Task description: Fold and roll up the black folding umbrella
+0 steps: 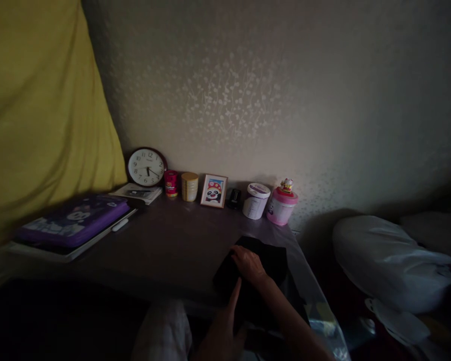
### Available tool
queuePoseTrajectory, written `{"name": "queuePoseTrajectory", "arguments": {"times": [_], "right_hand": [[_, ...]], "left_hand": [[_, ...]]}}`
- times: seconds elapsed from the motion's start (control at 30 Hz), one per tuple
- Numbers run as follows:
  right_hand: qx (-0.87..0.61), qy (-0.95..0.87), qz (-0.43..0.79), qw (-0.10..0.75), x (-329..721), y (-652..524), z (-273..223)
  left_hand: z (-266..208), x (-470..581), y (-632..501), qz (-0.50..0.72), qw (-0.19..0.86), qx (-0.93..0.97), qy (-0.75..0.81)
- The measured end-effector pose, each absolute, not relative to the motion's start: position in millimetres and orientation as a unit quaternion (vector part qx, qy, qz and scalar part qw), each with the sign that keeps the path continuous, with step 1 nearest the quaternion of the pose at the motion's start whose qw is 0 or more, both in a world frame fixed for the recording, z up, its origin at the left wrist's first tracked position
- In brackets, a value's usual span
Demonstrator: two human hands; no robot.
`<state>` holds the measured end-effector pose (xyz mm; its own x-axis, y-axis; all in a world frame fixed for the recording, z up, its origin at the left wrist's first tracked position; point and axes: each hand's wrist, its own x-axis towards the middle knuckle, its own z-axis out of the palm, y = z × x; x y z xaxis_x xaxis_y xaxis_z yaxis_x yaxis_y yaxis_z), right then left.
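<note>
A black, soft-looking item (272,253), perhaps folded cloth or a bag, lies at the right front of the table. Its exact kind is lost in the dark. On top of it rests my right hand (250,263), fingers curled down and closed on the black material. Lower and nearer to me is my left hand (223,328), at the item's front edge. One of its fingers stretches up toward my right wrist, apart from the thumb. Shadow hides the rest of that hand.
Along the wall stand a clock (147,168), a red can (171,184), a yellow-lidded jar (190,187), a framed panda picture (214,191), a white tub (256,201) and a pink tub (281,208) bearing a figurine. A purple case (75,220) lies left; a white bag (391,260) sits right.
</note>
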<state>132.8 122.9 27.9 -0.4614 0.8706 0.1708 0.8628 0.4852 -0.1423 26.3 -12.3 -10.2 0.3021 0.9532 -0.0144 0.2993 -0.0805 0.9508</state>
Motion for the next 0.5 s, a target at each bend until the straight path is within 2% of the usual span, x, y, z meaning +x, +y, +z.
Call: {"name": "queuePoseTrajectory", "arguments": {"times": [0.1,0.23,0.33,0.5], "right_hand": [[-0.507,-0.853,0.035,0.119,133.9,122.0,30.5],[-0.458,-0.872,0.056,0.162,139.8,107.7,41.3],[-0.428,-0.882,0.043,0.195,150.2,88.1,45.7],[-0.391,-0.899,0.033,0.195,170.7,73.1,33.5]], "left_hand": [[-20.6,27.5,-4.2,0.399,0.532,0.633,0.396],[-30.0,31.0,-1.8,0.393,0.523,0.625,0.426],[-30.3,33.9,-2.8,0.347,0.494,0.647,0.465],[-19.2,40.3,-6.3,0.234,0.432,0.676,0.55]]}}
